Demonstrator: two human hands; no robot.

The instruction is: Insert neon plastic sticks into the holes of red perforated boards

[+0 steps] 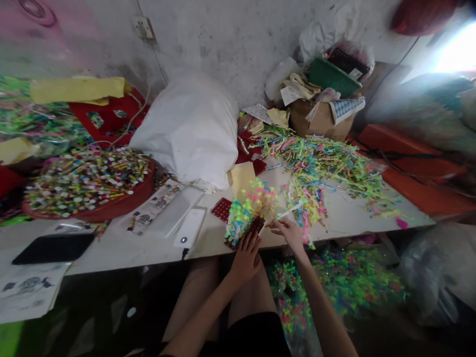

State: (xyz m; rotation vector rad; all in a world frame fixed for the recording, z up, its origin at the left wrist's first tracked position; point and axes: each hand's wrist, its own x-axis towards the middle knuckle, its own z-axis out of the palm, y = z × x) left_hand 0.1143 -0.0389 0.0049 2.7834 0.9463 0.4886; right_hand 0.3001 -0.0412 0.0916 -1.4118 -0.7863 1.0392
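Note:
At the table's front edge lies a dark red perforated board (pixel 256 225), with upright pieces topped in green, yellow, pink and blue (pixel 240 218) standing in it. My left hand (pixel 246 259) rests on the board's near part, fingers stretched out and slightly apart. Just right of it, my right hand (pixel 287 234) is closed in a pinch on a thin pale stick (pixel 262 228) over the board; its details are blurred. Beyond my right hand spreads a heap of thin colourful strips and sticks (pixel 316 158). A second red perforated board (pixel 222 209) lies to the left.
A white sack (pixel 193 129) stands against the wall. Left of it, a red basin (pixel 147 186) holds many small colourful pieces. A white power bank-like box (pixel 191 225) and a black phone (pixel 54 249) lie in front. Behind the heap is a cardboard box (pixel 312 119).

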